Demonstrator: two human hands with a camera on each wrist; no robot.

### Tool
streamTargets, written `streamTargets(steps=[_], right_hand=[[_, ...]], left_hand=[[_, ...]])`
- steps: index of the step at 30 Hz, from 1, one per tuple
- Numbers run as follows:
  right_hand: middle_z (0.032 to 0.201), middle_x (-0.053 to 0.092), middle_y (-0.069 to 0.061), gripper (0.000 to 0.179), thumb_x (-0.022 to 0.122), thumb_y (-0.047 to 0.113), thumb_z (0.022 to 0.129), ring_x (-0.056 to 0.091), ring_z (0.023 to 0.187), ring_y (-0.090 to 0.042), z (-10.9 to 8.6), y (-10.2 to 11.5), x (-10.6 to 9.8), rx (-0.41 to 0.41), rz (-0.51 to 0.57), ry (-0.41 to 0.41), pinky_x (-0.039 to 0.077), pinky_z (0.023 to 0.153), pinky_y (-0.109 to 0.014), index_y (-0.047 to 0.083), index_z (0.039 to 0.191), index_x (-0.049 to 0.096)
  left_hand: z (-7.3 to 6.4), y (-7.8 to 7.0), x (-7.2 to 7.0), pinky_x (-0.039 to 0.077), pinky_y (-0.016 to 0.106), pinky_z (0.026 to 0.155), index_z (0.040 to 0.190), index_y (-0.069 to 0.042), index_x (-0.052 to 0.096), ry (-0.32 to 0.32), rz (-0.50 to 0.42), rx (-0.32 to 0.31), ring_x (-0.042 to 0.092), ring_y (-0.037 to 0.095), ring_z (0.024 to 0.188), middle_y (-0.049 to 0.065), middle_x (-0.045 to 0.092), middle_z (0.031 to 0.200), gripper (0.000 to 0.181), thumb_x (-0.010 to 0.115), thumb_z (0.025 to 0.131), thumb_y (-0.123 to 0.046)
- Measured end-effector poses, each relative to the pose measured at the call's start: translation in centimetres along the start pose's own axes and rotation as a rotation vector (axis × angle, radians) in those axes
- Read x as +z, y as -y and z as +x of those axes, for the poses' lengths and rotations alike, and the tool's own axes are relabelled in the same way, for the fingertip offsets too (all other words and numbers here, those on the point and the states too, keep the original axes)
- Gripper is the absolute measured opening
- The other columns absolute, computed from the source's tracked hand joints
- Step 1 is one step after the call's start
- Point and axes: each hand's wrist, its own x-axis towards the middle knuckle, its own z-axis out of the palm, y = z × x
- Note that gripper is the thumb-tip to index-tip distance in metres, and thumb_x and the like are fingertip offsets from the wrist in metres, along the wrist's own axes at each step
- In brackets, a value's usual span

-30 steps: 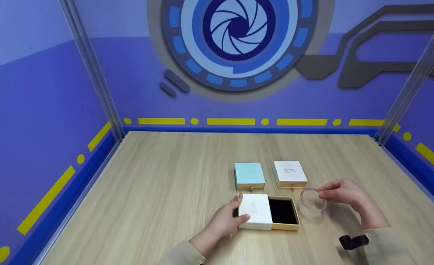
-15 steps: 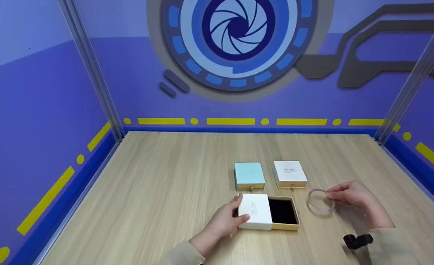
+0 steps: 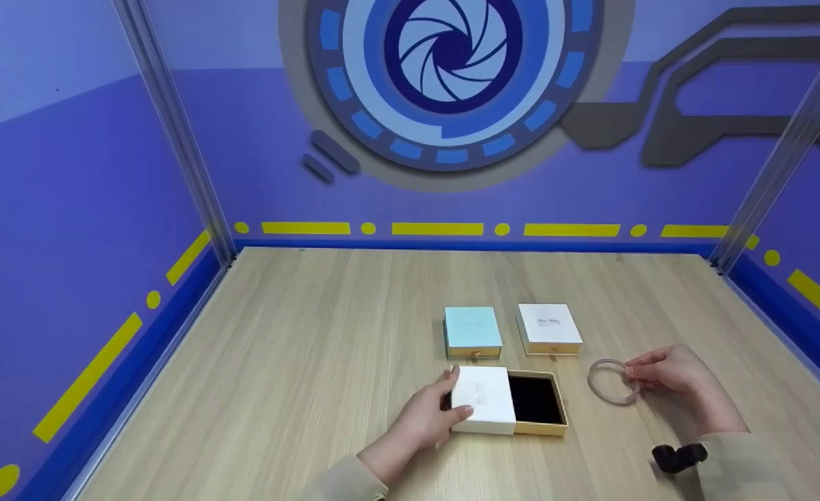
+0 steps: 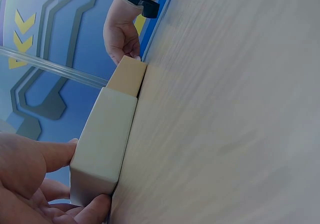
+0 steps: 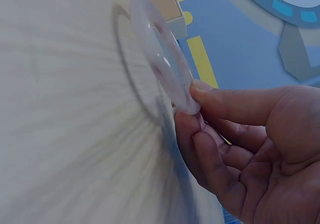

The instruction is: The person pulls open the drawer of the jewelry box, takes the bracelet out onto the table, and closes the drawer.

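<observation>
My left hand (image 3: 420, 417) grips the left end of a white drawer box (image 3: 483, 400), thumb and fingers round its sleeve, as the left wrist view also shows. Its gold-edged drawer (image 3: 539, 400), lined in black, sticks out to the right and holds nothing. To the right of it, my right hand (image 3: 674, 376) pinches a pale translucent bangle (image 3: 593, 390) between thumb and fingers. In the right wrist view the bangle (image 5: 155, 54) is tilted close over the table, its shadow beside it.
Behind the drawer box stand a closed light-blue box (image 3: 472, 328) and a closed white box (image 3: 549, 325), side by side. They rest on a wooden table (image 3: 312, 334) with blue-purple panels (image 3: 243, 153) on its back and sides.
My right hand has moved to the right with the bangle, away from the drawer, and slightly nearer to me. My left hand and the drawer box have stayed in place.
</observation>
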Motion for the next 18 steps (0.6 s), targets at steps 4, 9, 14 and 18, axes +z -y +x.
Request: streamTargets(steps=[4, 9, 14, 18], right_hand=[[0.076, 0.076, 0.004, 0.027, 0.071, 0.006, 0.095, 0.066, 0.067, -0.003, 0.05, -0.14, 0.07, 0.013, 0.004, -0.016, 0.057, 0.062, -0.018, -0.018, 0.108, 0.071], [0.074, 0.075, 0.006, 0.028, 0.072, 0.008, 0.094, 0.064, 0.066, -0.003, 0.15, -0.27, 0.1, 0.024, -0.02, -0.039, 0.055, 0.06, -0.018, -0.017, 0.108, 0.072], [0.073, 0.074, 0.005, 0.029, 0.072, 0.006, 0.093, 0.063, 0.065, -0.003, 0.11, -0.23, 0.19, 0.023, -0.023, -0.052, 0.056, 0.06, -0.018, -0.018, 0.108, 0.07], [0.074, 0.075, 0.004, 0.028, 0.073, 0.003, 0.092, 0.065, 0.065, -0.002, 0.05, -0.17, 0.26, 0.022, -0.005, -0.061, 0.057, 0.06, -0.018, -0.019, 0.107, 0.07]], left_hand=[[-0.06, -0.06, 0.01, 0.022, 0.058, 0.129, 0.16, -0.008, 0.034, 0.0, 0.0, -0.005, 0.026, 0.038, 0.157, 0.02, 0.029, 0.168, 0.076, 0.072, 0.097, -0.023], [-0.1, -0.11, 0.02, 0.022, 0.057, 0.129, 0.16, -0.009, 0.035, -0.003, 0.007, -0.011, 0.027, 0.037, 0.157, 0.019, 0.029, 0.168, 0.075, 0.072, 0.097, -0.024], [-0.07, -0.05, 0.02, 0.023, 0.058, 0.128, 0.16, -0.008, 0.035, -0.007, 0.013, -0.002, 0.027, 0.038, 0.157, 0.02, 0.03, 0.167, 0.075, 0.072, 0.096, -0.023], [-0.09, -0.01, 0.0, 0.023, 0.057, 0.128, 0.16, -0.007, 0.035, -0.008, 0.011, 0.006, 0.027, 0.038, 0.157, 0.02, 0.03, 0.167, 0.075, 0.072, 0.097, -0.023]])
